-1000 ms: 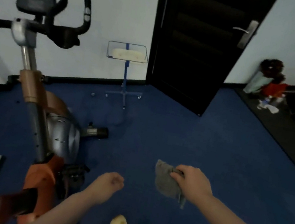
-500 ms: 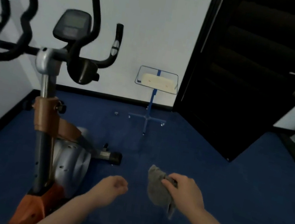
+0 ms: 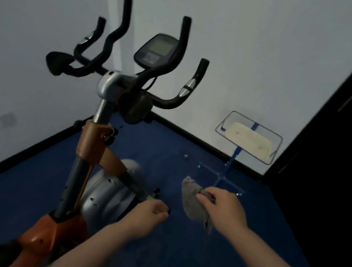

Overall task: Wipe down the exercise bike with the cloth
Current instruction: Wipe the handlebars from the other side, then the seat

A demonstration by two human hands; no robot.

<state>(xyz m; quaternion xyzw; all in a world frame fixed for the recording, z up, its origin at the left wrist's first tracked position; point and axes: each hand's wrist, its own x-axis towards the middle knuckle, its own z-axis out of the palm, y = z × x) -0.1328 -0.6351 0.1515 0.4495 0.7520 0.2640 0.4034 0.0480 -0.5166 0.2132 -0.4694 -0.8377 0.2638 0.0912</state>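
Left hand (image 3: 147,214): fingers curled loosely inward, grasping nothing; held low, just right of the flywheel.
Right hand (image 3: 223,207): fingers clenched round the cloth; level with the left hand, near it but apart.
Cloth (image 3: 192,202): grey, bunched; hangs from the right hand over the floor, clear of the bike. No contact with any bike surface.
Floor (image 3: 172,261): blue carpet under both forearms.
Bike (image 3: 83,178): left of the hands; orange frame at the base, dark post rising to a brown clamp.
Flywheel (image 3: 109,194): silver housing, nearest bike part to the hands.
Handlebar (image 3: 168,105): black, several grips, well above the hands.
Console (image 3: 156,50): tilted screen between the grips.
Stand (image 3: 234,154): blue, with a wire tray holding a pale pad, against the wall beyond the cloth.
Door (image 3: 342,149): dark, at far right.
Change: view swung left and up over the last second; door slid to the edge, bike now central, handlebar and console fully visible. Hands and cloth unaltered relative to each other.
Meaning: attention turned to the bike; wiping not yet begun. Upper parts probably first; a reach upward required.
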